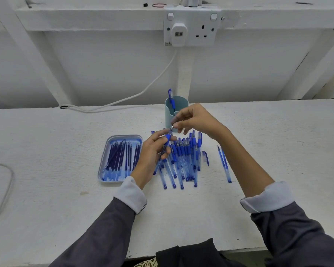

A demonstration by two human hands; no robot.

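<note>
Pen [167, 137] gripped in your left hand [152, 151]; your right hand [195, 118] pinches its metal tip [171, 128], above the pen pile [185, 157] on the bench [46, 141], tray [123, 136] just left.

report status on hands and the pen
Left hand grips pen barrel. Right hand pinches its tip. Pen cup close behind, loose pens below.
</note>
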